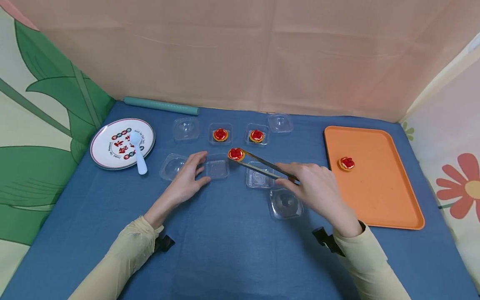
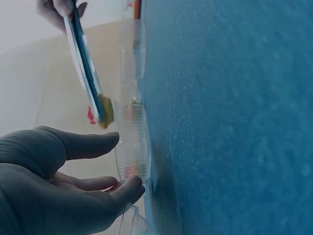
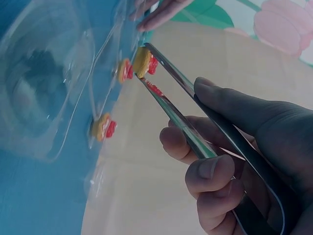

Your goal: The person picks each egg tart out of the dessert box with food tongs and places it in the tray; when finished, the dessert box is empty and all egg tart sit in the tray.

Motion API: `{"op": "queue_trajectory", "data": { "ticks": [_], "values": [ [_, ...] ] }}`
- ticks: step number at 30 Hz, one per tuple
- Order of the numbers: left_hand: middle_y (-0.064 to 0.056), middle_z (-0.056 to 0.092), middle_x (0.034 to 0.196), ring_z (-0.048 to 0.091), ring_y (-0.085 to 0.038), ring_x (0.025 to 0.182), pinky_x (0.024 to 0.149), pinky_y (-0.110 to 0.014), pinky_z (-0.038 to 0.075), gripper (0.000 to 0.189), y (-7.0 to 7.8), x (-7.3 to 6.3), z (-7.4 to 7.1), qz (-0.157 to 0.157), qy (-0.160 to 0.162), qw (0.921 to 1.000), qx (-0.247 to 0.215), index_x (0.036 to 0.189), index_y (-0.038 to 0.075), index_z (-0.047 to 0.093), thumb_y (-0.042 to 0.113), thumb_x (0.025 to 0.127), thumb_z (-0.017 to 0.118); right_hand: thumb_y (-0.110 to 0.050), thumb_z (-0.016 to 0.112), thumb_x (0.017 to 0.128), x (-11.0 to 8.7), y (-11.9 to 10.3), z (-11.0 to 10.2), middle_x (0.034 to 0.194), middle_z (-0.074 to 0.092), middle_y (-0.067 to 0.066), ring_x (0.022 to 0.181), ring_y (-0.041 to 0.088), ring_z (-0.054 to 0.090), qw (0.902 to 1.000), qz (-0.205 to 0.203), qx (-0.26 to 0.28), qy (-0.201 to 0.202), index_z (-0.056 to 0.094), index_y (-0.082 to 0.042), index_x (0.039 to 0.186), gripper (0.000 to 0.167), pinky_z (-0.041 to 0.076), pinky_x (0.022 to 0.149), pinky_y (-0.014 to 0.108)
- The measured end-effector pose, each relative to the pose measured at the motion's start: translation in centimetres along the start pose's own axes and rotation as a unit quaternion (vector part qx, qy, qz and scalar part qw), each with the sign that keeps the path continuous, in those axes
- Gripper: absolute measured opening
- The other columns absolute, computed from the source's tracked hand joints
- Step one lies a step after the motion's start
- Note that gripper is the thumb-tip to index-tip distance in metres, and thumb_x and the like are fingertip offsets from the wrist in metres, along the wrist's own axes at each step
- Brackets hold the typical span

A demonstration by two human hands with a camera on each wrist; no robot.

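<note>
My right hand [image 1: 315,187] grips a pair of metal tongs [image 3: 230,134]. Between the tong tips is a small red-topped tart [image 1: 236,154], held up off the table. My left hand [image 1: 187,177] has its thumb and fingers spread at the left edge of an open clear plastic box [image 1: 217,167]; whether they touch it I cannot tell. In the left wrist view the tart [image 2: 107,111] hangs above that box. Two more tarts [image 1: 220,134] [image 1: 256,136] sit in clear boxes at the back. Another clear box [image 1: 258,177] stands under the tongs, partly hidden.
An orange tray [image 1: 375,187] with one tart [image 1: 346,163] lies at the right. A white plate [image 1: 108,156] bearing a pale blue spoon [image 1: 138,152] is at the left. Behind lies a teal roll [image 1: 161,106]. Clear lids [image 1: 286,204] open outward from the boxes.
</note>
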State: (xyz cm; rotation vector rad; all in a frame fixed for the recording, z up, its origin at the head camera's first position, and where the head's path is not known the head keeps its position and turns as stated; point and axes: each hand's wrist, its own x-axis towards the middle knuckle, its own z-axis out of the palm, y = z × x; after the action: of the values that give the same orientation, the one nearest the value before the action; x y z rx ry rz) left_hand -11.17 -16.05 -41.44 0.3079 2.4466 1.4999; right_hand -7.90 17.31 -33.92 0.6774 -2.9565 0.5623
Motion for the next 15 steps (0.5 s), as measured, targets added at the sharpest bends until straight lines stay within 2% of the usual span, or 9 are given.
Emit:
{"op": "queue_trajectory", "data": {
  "ticks": [10,15],
  "values": [
    [-0.033,0.027,0.164,0.029,-0.048,0.154,0.126,-0.052,0.036,0.069,-0.1,0.0,0.0,0.007,-0.002,1.0000,0.002,0.161,-0.015,0.027,-0.015,0.101,0.062,-0.028,0.087,0.093,-1.4,1.7,-0.7,0.084,0.074,0.001,0.056,0.012,0.048,0.9995,0.031,0.000,0.004,0.079,-0.012,0.131,0.043,0.031,0.041,0.029],
    [-0.033,0.027,0.164,0.029,-0.048,0.154,0.126,-0.052,0.036,0.069,-0.1,0.0,0.0,0.011,-0.003,0.9999,0.004,0.160,-0.015,0.027,-0.015,0.101,0.062,-0.031,0.085,0.095,-2.1,2.3,-1.4,0.101,0.079,0.010,0.052,0.013,0.042,0.9985,0.053,0.012,0.011,0.077,-0.011,0.135,0.045,0.026,0.040,0.029]
  ]
}}
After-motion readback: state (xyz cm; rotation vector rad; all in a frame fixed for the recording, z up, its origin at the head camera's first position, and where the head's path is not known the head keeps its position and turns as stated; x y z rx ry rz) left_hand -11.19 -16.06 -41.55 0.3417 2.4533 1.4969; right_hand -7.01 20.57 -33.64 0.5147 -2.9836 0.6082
